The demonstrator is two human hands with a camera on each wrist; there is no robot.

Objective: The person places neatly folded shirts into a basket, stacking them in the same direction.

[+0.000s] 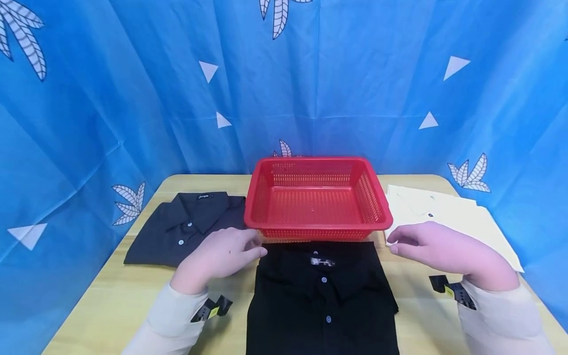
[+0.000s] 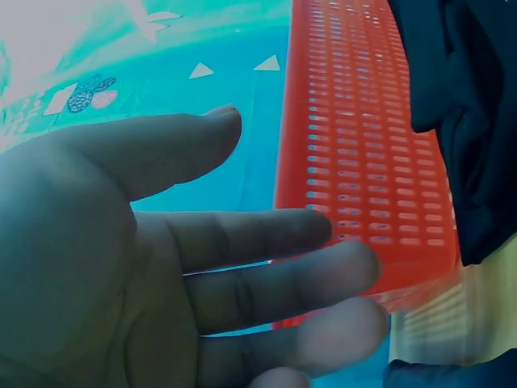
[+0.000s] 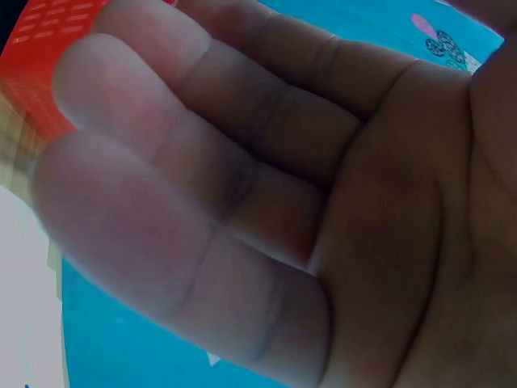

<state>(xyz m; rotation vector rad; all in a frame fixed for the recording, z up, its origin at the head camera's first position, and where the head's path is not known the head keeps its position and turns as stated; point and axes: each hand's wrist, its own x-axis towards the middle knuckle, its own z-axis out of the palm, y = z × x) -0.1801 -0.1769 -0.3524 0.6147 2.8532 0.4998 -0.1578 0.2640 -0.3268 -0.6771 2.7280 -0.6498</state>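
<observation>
A folded black shirt (image 1: 361, 310) lies collar away from me at the front middle of the table. Just beyond its collar stands a red plastic basket (image 1: 315, 233) with perforated walls and nothing inside. My left hand (image 1: 222, 254) hovers near the basket's front left corner, fingers loosely bent and holding nothing. In the left wrist view, its fingertips (image 2: 347, 263) appear in front of the basket wall. My right hand (image 1: 437, 245) is off the basket's front right corner, beside a folded cream shirt (image 1: 457, 222). Its fingers (image 3: 121, 218) are relaxed, with no object between them.
A folded dark grey shirt (image 1: 173, 231) lies at the left, close to the basket's left side. The wooden table (image 1: 111, 301) has rounded back corners. A blue patterned curtain (image 1: 346, 74) hangs behind the table and along both sides.
</observation>
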